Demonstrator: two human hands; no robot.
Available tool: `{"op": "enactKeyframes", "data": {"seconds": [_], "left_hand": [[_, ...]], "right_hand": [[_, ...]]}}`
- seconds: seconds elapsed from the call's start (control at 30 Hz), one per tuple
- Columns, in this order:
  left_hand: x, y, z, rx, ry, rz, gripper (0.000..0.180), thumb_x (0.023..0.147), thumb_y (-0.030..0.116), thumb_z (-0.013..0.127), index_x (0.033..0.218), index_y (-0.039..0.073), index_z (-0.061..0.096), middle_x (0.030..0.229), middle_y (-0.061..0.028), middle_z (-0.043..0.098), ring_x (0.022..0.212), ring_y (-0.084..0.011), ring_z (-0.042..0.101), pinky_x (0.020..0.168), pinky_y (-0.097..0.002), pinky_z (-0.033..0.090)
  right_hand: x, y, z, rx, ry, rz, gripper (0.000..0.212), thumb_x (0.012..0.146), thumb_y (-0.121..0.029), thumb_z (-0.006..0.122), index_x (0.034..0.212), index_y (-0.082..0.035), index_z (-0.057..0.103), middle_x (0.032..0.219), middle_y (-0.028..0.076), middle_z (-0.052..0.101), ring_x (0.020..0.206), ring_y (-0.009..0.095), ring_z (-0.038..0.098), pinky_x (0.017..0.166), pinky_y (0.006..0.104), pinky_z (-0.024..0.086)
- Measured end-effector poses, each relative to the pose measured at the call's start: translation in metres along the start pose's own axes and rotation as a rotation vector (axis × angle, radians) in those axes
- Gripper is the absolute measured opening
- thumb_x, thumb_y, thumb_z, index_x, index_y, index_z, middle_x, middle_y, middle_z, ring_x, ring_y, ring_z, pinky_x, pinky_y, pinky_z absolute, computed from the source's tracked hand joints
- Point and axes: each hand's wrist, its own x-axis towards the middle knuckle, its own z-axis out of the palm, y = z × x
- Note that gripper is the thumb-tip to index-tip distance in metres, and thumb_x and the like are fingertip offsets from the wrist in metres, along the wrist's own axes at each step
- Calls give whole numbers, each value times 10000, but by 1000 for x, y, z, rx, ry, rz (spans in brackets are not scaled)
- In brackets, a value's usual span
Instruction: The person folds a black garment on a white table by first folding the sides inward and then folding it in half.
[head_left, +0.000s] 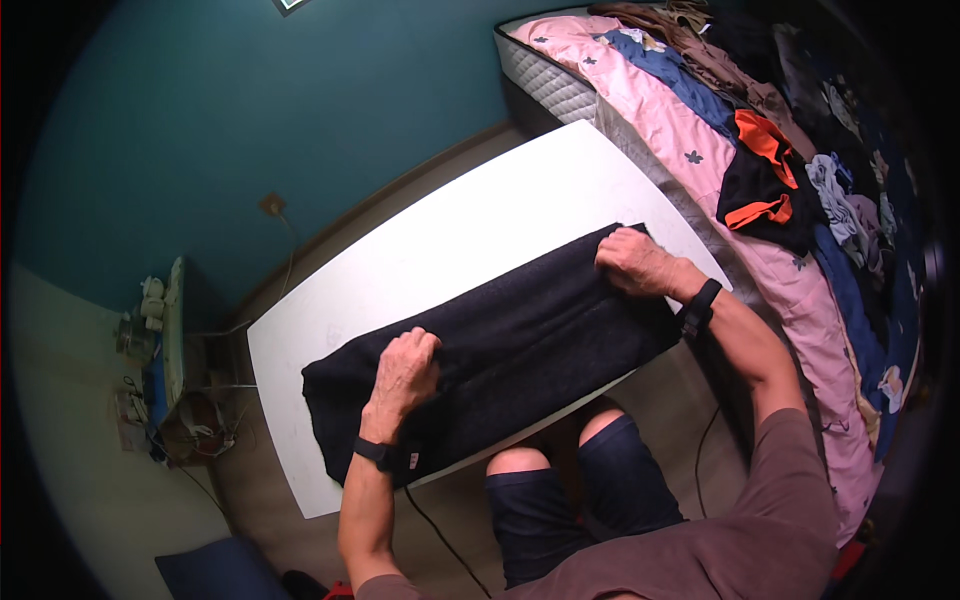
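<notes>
Head: gripping long black fabric cloth, laid along near edge of white rectangular tabletop, in right hand; can't tell grip of curled left hand. Best tension evenly.

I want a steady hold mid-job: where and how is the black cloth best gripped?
Probably by the far long edge of the black cloth, pinched from above near both ends: it lies flat and elongated across the white table, so two spaced pinches should support it. The right hand is near its far right corner.
</notes>
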Motion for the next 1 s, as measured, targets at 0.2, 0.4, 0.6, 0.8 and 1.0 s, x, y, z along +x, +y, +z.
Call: {"op": "enactKeyframes", "data": {"seconds": [0.2,0.4,0.6,0.8,1.0], "left_hand": [[31,-7,-28,109,390,-83,225,717,-53,640,918,24,572,850,-152,573,779,-351,616,684,-432,521],[12,-5,11,87,296,-64,285,700,-53,640,961,28,557,855,-142,559,790,-344,615,689,-429,519],[8,-4,12,77,315,-59,295,690,-60,648,948,43,552,839,-135,553,770,-341,611,670,-427,513],[24,-9,-2,114,476,-80,277,687,-59,649,925,52,561,831,-130,553,752,-327,611,647,-413,507],[20,-10,-7,89,465,-118,290,693,-59,649,948,58,575,843,-122,561,753,-324,618,649,-408,511]], "right_hand": [[18,9,-20,168,148,89,273,796,-127,713,1033,-44,605,940,145,618,931,340,618,850,429,492],[0,-2,-12,153,-57,48,508,731,-150,759,1197,-32,595,1208,144,566,1138,328,538,988,421,454],[-11,-6,-13,133,-40,14,513,731,-144,755,1206,-28,598,1305,145,556,1239,336,514,1042,414,439],[-7,5,-14,144,-40,31,448,711,-75,747,1131,-31,599,1152,131,595,1111,325,572,972,408,483],[-10,12,2,-17,18,47,327,666,-11,677,967,-58,558,930,98,576,936,289,595,805,420,503]]}}
